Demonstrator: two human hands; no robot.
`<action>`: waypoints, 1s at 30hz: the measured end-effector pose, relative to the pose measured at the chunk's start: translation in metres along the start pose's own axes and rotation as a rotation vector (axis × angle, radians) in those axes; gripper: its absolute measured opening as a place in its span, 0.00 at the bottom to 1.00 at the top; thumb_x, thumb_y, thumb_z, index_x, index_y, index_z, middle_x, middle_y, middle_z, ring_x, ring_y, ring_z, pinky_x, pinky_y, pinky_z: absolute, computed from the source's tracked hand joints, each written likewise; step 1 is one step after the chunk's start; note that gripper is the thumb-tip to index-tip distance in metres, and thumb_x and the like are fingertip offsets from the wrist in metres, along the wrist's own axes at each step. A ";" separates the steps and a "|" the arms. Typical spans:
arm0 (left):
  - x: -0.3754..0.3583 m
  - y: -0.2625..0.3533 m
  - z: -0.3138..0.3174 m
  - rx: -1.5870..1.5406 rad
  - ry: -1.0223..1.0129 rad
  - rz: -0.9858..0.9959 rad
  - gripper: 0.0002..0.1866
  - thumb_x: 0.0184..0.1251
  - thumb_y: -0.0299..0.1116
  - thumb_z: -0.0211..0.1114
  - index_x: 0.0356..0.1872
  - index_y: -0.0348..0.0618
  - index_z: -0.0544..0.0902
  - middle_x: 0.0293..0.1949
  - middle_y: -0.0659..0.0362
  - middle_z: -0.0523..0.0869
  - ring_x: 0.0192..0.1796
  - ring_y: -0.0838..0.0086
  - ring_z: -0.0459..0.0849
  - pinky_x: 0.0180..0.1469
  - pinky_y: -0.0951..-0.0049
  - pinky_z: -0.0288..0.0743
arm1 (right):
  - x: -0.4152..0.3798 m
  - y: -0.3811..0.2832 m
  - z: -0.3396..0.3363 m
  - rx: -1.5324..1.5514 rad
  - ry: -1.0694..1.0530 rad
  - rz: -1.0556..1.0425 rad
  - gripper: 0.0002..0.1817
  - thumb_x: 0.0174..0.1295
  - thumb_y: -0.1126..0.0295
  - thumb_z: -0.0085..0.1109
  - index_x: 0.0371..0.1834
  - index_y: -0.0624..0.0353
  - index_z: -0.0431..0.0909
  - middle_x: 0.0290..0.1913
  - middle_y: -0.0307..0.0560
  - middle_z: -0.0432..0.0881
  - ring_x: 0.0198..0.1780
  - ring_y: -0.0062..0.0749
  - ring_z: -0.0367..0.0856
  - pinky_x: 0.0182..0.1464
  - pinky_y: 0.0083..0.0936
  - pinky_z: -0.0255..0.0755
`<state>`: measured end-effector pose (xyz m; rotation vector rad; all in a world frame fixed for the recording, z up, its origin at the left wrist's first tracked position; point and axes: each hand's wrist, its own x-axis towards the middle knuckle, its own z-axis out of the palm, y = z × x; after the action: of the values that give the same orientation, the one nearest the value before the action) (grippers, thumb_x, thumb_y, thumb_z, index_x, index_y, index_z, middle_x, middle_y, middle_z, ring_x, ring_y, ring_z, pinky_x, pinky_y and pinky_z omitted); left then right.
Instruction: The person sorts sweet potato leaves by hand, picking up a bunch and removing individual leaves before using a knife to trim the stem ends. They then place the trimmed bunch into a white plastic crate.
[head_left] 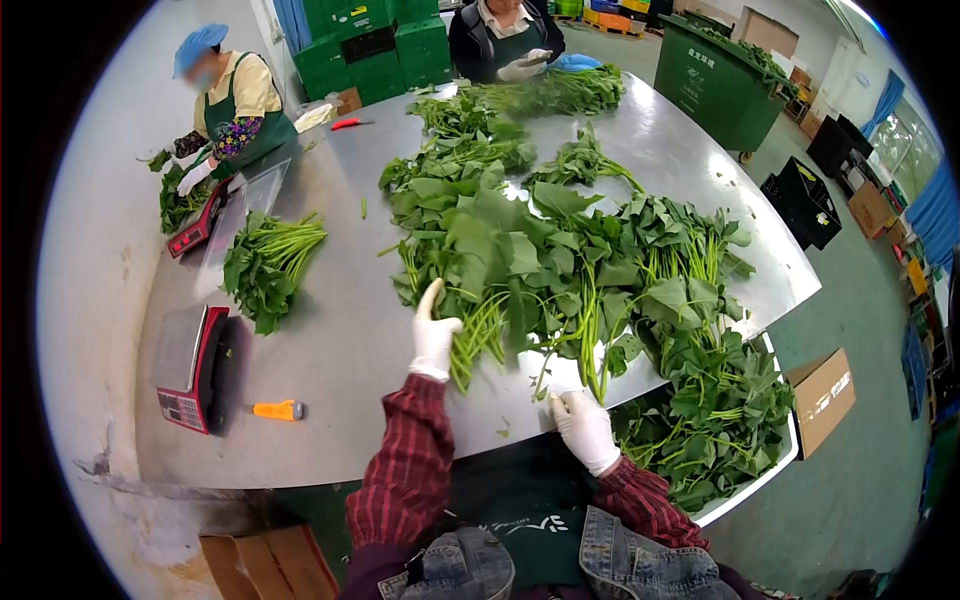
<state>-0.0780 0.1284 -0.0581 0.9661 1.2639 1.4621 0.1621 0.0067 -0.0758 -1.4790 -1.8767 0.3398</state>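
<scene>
My left hand (435,335), in a white glove, is at the left edge of a pile of leafy greens (510,250). Its forefinger and thumb are spread apart beside a bundle of green stems (478,338). Close to the table's front edge, my right hand (584,430), also gloved, has its fingers pinched together at the lower end of a leafy green stem (541,384). More long stems (592,345) hang toward that hand from the pile. Parts of the fingertips on both hands are hidden.
A metal table (350,390) bears a separate bunch of greens (270,262), two red scales (205,370), an orange-handled cutter (278,410) and a red knife (347,123). A white crate (790,440) of greens stands at right. Two co-workers stand across the table.
</scene>
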 end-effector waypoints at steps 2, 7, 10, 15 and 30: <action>-0.008 0.025 -0.008 -0.090 -0.003 0.032 0.43 0.35 0.10 0.53 0.65 0.37 0.64 0.67 0.54 0.63 0.56 0.73 0.73 0.51 0.81 0.70 | 0.003 0.001 -0.004 0.048 0.037 0.077 0.11 0.60 0.63 0.57 0.26 0.59 0.75 0.23 0.52 0.76 0.24 0.49 0.76 0.27 0.38 0.70; -0.039 0.058 -0.006 -0.481 -0.078 -0.074 0.38 0.44 0.11 0.50 0.65 0.35 0.63 0.57 0.54 0.74 0.50 0.67 0.79 0.49 0.71 0.76 | 0.032 -0.017 -0.027 0.182 -0.013 0.241 0.14 0.61 0.62 0.56 0.25 0.61 0.75 0.24 0.54 0.76 0.26 0.50 0.76 0.29 0.37 0.69; -0.037 0.048 -0.009 -0.706 -0.044 -0.250 0.31 0.52 0.15 0.54 0.62 0.37 0.66 0.55 0.54 0.76 0.46 0.66 0.81 0.47 0.68 0.78 | 0.041 -0.025 -0.036 0.224 -0.142 0.381 0.15 0.62 0.61 0.55 0.26 0.63 0.75 0.24 0.56 0.76 0.27 0.52 0.76 0.31 0.38 0.69; -0.017 -0.046 -0.073 -0.487 0.005 -0.234 0.21 0.65 0.29 0.58 0.59 0.39 0.70 0.55 0.52 0.76 0.47 0.66 0.81 0.50 0.69 0.76 | 0.031 -0.015 -0.031 0.166 -0.159 0.302 0.18 0.63 0.60 0.52 0.24 0.64 0.73 0.23 0.60 0.75 0.29 0.55 0.75 0.32 0.41 0.68; -0.023 0.033 0.011 1.199 -0.009 -0.041 0.43 0.38 0.32 0.73 0.62 0.69 0.69 0.69 0.50 0.55 0.65 0.49 0.64 0.63 0.57 0.64 | 0.117 -0.017 0.052 -0.165 -0.208 -0.067 0.15 0.53 0.62 0.59 0.36 0.63 0.73 0.33 0.56 0.79 0.37 0.49 0.79 0.40 0.38 0.73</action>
<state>-0.0673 0.1078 -0.0233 1.6499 2.1714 0.5397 0.1042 0.1212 -0.0591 -1.5333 -2.1589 0.3236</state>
